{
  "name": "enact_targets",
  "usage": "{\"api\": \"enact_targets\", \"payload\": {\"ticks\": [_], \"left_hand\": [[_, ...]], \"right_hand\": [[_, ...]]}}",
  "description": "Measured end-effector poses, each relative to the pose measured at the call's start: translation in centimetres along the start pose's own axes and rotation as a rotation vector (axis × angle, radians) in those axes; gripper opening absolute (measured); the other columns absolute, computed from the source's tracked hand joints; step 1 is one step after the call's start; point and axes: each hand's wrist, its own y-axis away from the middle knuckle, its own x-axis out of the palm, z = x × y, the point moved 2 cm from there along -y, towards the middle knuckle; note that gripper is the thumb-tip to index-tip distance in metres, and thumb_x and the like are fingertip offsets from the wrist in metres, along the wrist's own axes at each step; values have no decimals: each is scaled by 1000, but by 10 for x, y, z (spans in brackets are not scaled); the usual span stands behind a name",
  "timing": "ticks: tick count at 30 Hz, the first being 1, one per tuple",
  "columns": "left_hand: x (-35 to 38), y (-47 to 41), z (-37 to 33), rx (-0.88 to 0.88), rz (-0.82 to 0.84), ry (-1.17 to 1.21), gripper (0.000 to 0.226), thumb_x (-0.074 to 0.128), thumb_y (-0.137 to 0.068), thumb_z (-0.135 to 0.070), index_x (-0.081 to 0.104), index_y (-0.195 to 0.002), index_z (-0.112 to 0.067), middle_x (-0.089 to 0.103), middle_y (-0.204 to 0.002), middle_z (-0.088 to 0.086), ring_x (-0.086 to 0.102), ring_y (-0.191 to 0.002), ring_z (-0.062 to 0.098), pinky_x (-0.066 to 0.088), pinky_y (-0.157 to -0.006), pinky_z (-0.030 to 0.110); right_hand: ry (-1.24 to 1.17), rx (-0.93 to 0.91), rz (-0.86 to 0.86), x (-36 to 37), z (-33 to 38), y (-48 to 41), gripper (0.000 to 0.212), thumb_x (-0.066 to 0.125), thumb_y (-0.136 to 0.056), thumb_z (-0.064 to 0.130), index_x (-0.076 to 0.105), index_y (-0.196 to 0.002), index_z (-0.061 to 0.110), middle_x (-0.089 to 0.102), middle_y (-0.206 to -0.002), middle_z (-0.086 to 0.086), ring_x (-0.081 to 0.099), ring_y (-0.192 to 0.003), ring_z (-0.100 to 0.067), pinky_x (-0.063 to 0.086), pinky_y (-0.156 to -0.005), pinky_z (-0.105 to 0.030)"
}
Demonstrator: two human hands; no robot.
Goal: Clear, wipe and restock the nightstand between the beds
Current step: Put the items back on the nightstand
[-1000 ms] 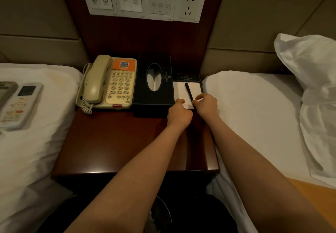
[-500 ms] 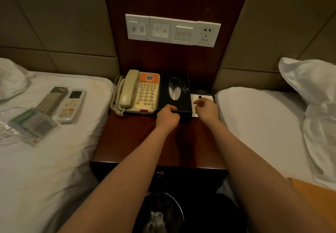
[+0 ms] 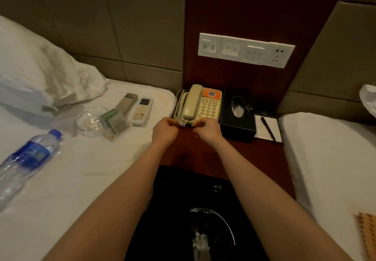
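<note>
The dark red wooden nightstand (image 3: 203, 159) stands between two white beds. At its back, from left to right, are a beige and orange telephone (image 3: 205, 106), a black tissue box (image 3: 237, 116) and a white notepad (image 3: 264, 127) with a black pen (image 3: 268, 128) on it. My left hand (image 3: 164, 131) is curled at the telephone's front left corner, beside the coiled cord. My right hand (image 3: 207, 129) is curled against the telephone's front edge. Both hands pinch the phone's base.
On the left bed (image 3: 91, 169) lie two remotes (image 3: 126, 103) (image 3: 142, 111), a glass ashtray (image 3: 89, 121), a clear plastic holder (image 3: 115, 123), a water bottle (image 3: 26, 159) and a pillow (image 3: 30, 73). A lined bin (image 3: 211, 234) sits below. A switch panel (image 3: 244, 51) is on the wall.
Both hands moved left, from the notepad, past the tissue box, to the telephone. My view swung left and pulled back, bringing more of the left bed into sight.
</note>
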Motion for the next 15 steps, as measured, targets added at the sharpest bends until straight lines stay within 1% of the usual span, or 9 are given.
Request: {"api": "enact_targets", "payload": {"ticks": [3, 5, 6, 8, 10, 11, 12, 13, 15], "left_hand": [[-37, 0, 19, -35, -64, 15, 24, 55, -84, -7, 61, -106, -15, 66, -108, 13, 65, -95, 28, 51, -82, 35], [-60, -3, 31, -56, -104, 26, 25, 54, -85, -5, 61, -107, -14, 65, -112, 13, 64, -94, 28, 50, -76, 34], [-70, -4, 36, -66, -130, 27, 26, 53, -85, -4, 61, -108, -14, 64, -114, 14, 64, -96, 29, 49, -76, 33], [-93, -7, 47, -90, -183, 23, 29, 53, -84, -4, 62, -109, -14, 64, -115, 14, 62, -102, 29, 51, -85, 33], [-114, -9, 60, -130, -227, 23, 30, 52, -84, -7, 62, -111, -14, 65, -115, 14, 61, -106, 31, 50, -94, 39], [-123, -10, 68, -153, -248, 23, 30, 52, -84, -8, 63, -110, -15, 65, -114, 15, 60, -108, 31, 49, -95, 42], [-132, -12, 75, -176, -267, 21, 29, 52, -84, -9, 63, -110, -14, 65, -113, 15, 60, -108, 32, 49, -95, 43], [-140, -13, 82, -194, -283, 17, 28, 52, -84, -9, 63, -109, -13, 65, -112, 16, 60, -108, 32, 49, -95, 43], [-154, -18, 94, -220, -305, -9, 27, 51, -86, -9, 63, -110, -10, 63, -115, 16, 58, -109, 33, 48, -96, 43]], "right_hand": [[16, -49, 62, 30, 25, 6, 18, 55, -84, -1, 66, -86, 13, 55, -64, 2, 57, -74, -20, 46, -69, -27], [20, -89, 95, 50, 41, 7, 21, 54, -83, -1, 69, -95, 7, 56, -68, 1, 56, -78, -18, 43, -69, -25], [21, -98, 111, 60, 49, 8, 23, 54, -83, -1, 69, -99, 7, 58, -75, -2, 55, -80, -17, 43, -69, -24], [12, -91, 156, 79, 63, 9, 25, 54, -83, 0, 66, -104, 8, 60, -88, -5, 55, -82, -17, 42, -62, -23], [-17, -86, 191, 98, 74, 10, 28, 57, -84, 3, 60, -111, 9, 61, -95, -8, 54, -83, -18, 41, -57, -22], [-18, -88, 205, 107, 79, 12, 33, 60, -84, 6, 57, -116, 9, 60, -100, -8, 54, -86, -19, 42, -60, -24], [-6, -98, 218, 117, 84, 12, 39, 62, -84, 10, 53, -122, 9, 57, -107, -8, 55, -91, -21, 44, -68, -27], [16, -114, 230, 127, 88, 12, 47, 65, -83, 13, 48, -127, 10, 55, -115, -9, 55, -99, -24, 45, -76, -30], [54, -142, 242, 146, 93, 12, 61, 69, -81, 18, 40, -134, 11, 47, -131, -10, 50, -116, -27, 43, -87, -33]]}}
